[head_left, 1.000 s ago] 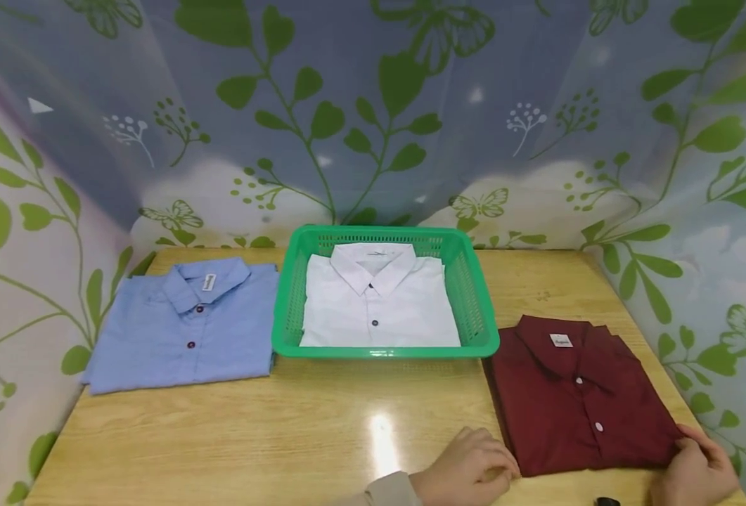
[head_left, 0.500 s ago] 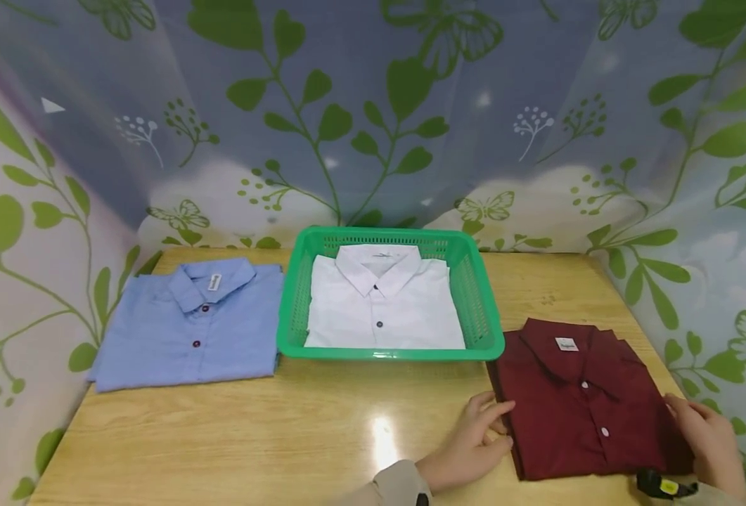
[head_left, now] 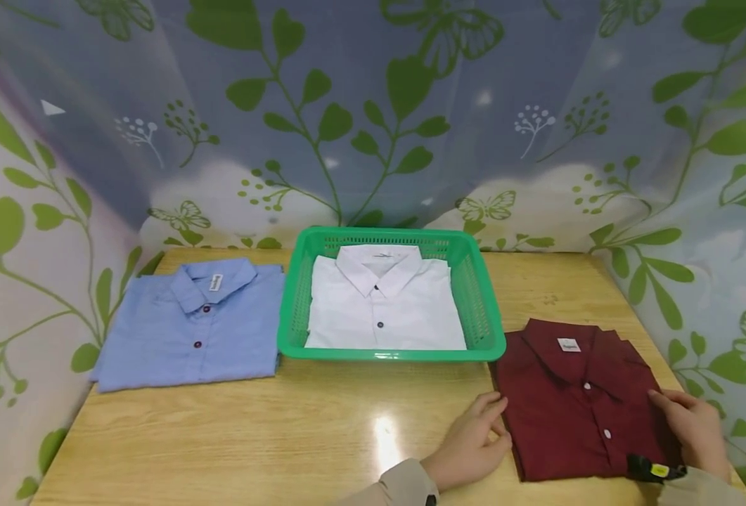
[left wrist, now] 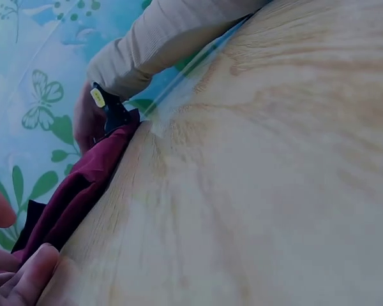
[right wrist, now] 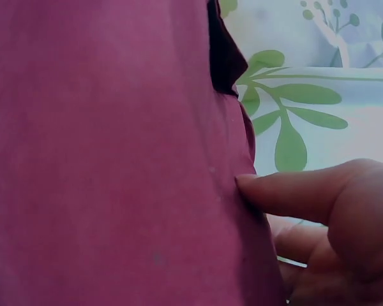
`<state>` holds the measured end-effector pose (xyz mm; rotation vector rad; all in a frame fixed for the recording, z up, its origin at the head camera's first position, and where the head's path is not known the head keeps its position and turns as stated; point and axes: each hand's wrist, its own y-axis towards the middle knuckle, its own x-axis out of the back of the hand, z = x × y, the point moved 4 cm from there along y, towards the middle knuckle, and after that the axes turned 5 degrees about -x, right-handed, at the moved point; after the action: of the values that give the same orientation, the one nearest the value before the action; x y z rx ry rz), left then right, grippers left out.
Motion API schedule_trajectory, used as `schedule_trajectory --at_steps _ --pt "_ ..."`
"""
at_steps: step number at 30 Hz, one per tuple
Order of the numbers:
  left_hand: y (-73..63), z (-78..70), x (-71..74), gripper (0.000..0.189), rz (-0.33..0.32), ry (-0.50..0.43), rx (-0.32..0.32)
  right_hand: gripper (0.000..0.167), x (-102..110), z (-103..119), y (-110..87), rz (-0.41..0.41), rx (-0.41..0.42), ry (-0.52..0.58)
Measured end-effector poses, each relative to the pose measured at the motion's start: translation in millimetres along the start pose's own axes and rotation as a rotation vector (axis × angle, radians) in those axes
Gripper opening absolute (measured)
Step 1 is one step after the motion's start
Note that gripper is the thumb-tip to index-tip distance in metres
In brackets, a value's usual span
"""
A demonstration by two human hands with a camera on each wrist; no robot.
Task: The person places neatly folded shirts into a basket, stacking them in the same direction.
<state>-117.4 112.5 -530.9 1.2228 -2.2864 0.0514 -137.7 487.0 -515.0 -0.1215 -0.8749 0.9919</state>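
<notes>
A folded maroon shirt (head_left: 575, 414) lies on the right side of the table, its collar, white label and white buttons facing up. My left hand (head_left: 474, 443) is at its left edge; in the left wrist view, the left fingers (left wrist: 35, 271) hold the cloth (left wrist: 76, 191) low at the side. Across the shirt, my right hand (head_left: 692, 429) pinches the right edge. The right wrist view has the right thumb (right wrist: 274, 191) on top of the fold, the other fingers partly hidden under the edge.
A green plastic basket (head_left: 493, 337) holding a folded white shirt (head_left: 385, 306) stands at the table's middle back. To its left lies a folded blue shirt (head_left: 189, 337). Leaf-patterned cloth (head_left: 373, 140) hangs behind and on both sides of the wooden table (head_left: 252, 443).
Both hands have moved up along the maroon shirt's sides, away from its lower corners. The right hand has come slightly inward. The view has shifted a little; the basket and other shirts stay put.
</notes>
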Motion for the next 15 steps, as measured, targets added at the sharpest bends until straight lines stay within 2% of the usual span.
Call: schedule_trajectory --at_steps 4,9,13,15 --pt "-0.2 -5.1 5.1 0.052 0.007 -0.01 -0.012 0.03 -2.2 0.5 -3.7 0.002 0.019 -0.062" --pt "-0.6 -12.5 4.4 0.048 0.044 -0.194 0.075 0.047 -3.0 -1.9 -12.5 -0.012 0.024 -0.152" --pt "-0.1 -20.5 1.6 0.048 0.073 -0.283 0.118 0.045 0.1 -5.7 -22.4 -0.037 0.038 -0.201" --pt "-0.8 -24.5 1.7 0.05 0.086 -0.27 0.135 0.04 3.0 -7.8 -25.9 -0.037 0.053 -0.245"
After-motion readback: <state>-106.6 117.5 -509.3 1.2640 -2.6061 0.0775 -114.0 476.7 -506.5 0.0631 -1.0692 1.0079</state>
